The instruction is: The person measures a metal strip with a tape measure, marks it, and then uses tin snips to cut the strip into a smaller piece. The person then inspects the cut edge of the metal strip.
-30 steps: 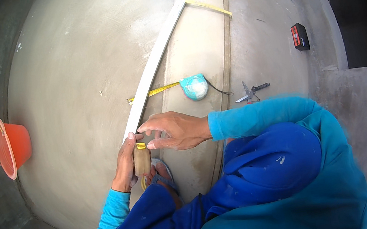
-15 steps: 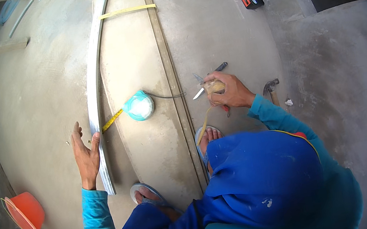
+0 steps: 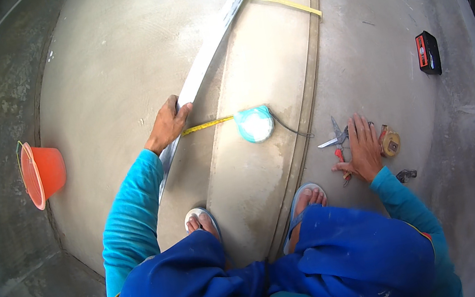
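My left hand [image 3: 168, 124] is closed on the edge of a long silver metal bar [image 3: 207, 54] that runs obliquely over the concrete floor. A turquoise-and-white tape measure [image 3: 255, 124] lies between my hands, its yellow blade [image 3: 207, 125] drawn out to the bar near my left hand. My right hand [image 3: 364, 150] has its fingers stretched over a group of tools and partly hides them. A worn yellow-brown tape measure [image 3: 390, 141] sits just right of those fingers. To their left are a pointed metal blade [image 3: 328, 143] and a red-handled tool [image 3: 340, 156].
A yellow strip [image 3: 283, 4] crosses between the bar and a long narrow floor strip [image 3: 313, 68]. An orange bucket [image 3: 49, 170] stands at the left. A black-and-red box [image 3: 428, 53] is at the far right. My sandalled feet [image 3: 202, 221] straddle the near floor.
My left hand has gone from open beside the bar to gripping it. My right hand has let go of the yellow-brown tape measure, now on the floor. The view has shifted.
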Tool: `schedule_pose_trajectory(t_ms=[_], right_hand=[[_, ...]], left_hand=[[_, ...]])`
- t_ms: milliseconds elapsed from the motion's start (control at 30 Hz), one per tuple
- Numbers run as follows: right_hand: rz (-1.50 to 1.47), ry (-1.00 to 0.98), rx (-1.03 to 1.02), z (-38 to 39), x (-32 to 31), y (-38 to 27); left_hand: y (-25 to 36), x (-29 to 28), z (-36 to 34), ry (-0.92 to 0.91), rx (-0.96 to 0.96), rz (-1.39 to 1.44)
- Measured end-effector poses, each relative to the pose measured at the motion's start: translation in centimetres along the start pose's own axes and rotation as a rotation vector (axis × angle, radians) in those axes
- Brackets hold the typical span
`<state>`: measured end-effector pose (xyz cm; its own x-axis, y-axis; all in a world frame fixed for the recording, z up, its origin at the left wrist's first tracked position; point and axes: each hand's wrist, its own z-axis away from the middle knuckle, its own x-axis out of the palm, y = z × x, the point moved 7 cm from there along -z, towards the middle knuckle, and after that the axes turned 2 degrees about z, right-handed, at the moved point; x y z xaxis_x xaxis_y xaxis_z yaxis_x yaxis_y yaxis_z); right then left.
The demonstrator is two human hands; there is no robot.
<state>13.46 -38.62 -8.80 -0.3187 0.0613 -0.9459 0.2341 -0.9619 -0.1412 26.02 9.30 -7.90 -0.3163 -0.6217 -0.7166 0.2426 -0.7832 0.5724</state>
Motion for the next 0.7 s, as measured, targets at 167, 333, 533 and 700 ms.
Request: schedule_pose_trajectory(t_ms=[167, 333, 533, 700], right_hand=[[-0.045, -0.047, 0.058, 0.8, -0.1, 0.5], [-0.091, -0.011, 0.005, 1.0, -0.6, 2.0], [-0.393, -0.005, 0.053, -1.7, -5.5, 2.1], [-0.932, 0.061, -0.175, -4.2, -14.8, -6.9]], left_hand=[[0.1, -3.5, 2.3, 0.01, -0.069, 0.064], [1.1, -7.5, 5.6, 0.112, -0.049, -0.04], [1.7, -10.1, 10.9, 0.111, -0.053, -0.028], [0.5, -10.1, 14.2, 0.027, -0.103, 0.185]])
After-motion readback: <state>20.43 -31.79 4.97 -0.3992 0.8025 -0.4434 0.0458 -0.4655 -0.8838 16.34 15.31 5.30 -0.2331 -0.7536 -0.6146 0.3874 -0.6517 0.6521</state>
